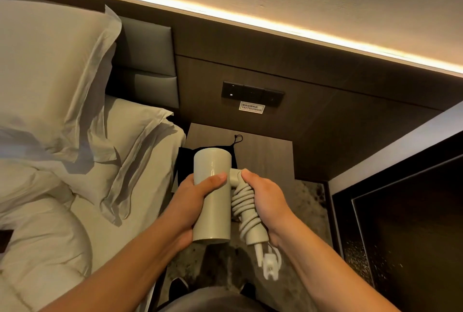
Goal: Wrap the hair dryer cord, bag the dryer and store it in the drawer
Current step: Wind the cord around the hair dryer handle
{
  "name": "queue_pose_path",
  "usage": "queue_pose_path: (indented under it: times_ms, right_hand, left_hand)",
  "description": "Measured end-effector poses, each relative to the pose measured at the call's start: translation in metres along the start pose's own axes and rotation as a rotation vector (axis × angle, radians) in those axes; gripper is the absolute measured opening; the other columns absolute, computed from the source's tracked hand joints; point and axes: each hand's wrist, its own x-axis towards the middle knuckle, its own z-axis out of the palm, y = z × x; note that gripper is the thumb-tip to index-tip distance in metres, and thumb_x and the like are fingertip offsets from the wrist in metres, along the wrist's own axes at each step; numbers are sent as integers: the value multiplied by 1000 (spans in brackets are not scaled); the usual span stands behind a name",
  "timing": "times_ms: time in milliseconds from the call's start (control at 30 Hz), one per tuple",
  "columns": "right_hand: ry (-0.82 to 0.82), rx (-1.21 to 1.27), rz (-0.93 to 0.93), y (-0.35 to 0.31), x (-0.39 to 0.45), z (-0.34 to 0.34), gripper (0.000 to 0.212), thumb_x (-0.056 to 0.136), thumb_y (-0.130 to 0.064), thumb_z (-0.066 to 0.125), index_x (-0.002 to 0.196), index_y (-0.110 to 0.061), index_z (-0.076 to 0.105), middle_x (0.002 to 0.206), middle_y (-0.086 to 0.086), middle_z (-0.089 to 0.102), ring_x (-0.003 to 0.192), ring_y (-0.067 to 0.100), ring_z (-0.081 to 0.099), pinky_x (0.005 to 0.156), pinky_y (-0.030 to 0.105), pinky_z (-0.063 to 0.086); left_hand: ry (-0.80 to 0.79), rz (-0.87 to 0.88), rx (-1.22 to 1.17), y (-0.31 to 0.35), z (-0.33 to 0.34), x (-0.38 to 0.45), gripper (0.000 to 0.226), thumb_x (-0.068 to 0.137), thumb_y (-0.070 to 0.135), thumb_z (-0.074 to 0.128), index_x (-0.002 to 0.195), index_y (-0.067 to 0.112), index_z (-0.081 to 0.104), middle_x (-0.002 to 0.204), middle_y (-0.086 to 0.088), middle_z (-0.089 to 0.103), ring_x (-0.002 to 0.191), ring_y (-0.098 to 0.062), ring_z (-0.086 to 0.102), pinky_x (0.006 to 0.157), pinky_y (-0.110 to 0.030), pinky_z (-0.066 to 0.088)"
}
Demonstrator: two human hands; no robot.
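Observation:
A pale grey hair dryer [212, 201] is held in the air in front of the nightstand. My left hand [193, 196] grips its cylindrical barrel from the left. The cord [244, 207] is coiled round the folded handle, and my right hand [265, 201] is closed over the coils and handle. The white plug [270, 263] dangles below my right hand. A black drawstring bag [184, 161] lies flat on the nightstand top [265, 154], mostly hidden behind the dryer, its drawstring [236, 139] trailing toward the wall. No drawer is visible.
A bed with white pillows [50, 73] and a duvet [45, 236] fills the left. A switch panel [252, 93] sits on the dark wood wall above the nightstand. A dark cabinet [400, 211] stands at the right. Mottled floor [308, 211] lies below.

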Motion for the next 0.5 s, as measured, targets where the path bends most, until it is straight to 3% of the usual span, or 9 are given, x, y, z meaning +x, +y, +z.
queue_pose_path:
  times_ms: [133, 333, 400, 500]
  right_hand:
    - [41, 79, 38, 10, 2, 7, 49, 98, -40, 53, 107, 7, 65, 78, 17, 64, 62, 28, 63, 57, 35, 53]
    - [-10, -17, 111, 26, 6, -4, 50, 99, -40, 52, 109, 6, 66, 83, 22, 68, 62, 28, 67, 57, 35, 57]
    - [-35, -59, 123, 31, 7, -14, 53, 97, -44, 54, 105, 6, 68, 84, 24, 71, 65, 32, 69, 64, 42, 58]
    - [-24, -131, 119, 44, 9, -34, 51, 95, -50, 53, 98, -5, 76, 97, 23, 76, 85, 37, 72, 85, 49, 56]
  left_hand:
    - [31, -26, -31, -7, 2, 2, 67, 64, 37, 86, 120, 9, 63, 96, -22, 73, 70, -29, 72, 59, -38, 58]
    - [1, -118, -15, -19, -6, 7, 69, 64, 35, 83, 124, 10, 58, 109, -27, 70, 80, -35, 72, 64, -41, 58]
    - [-42, -150, 0, -22, -6, 11, 65, 66, 33, 83, 122, 9, 61, 104, -25, 72, 78, -33, 72, 64, -41, 58]
    - [-105, -214, 22, -28, 1, 22, 60, 67, 31, 84, 119, 8, 64, 95, -21, 74, 75, -30, 72, 63, -40, 59]
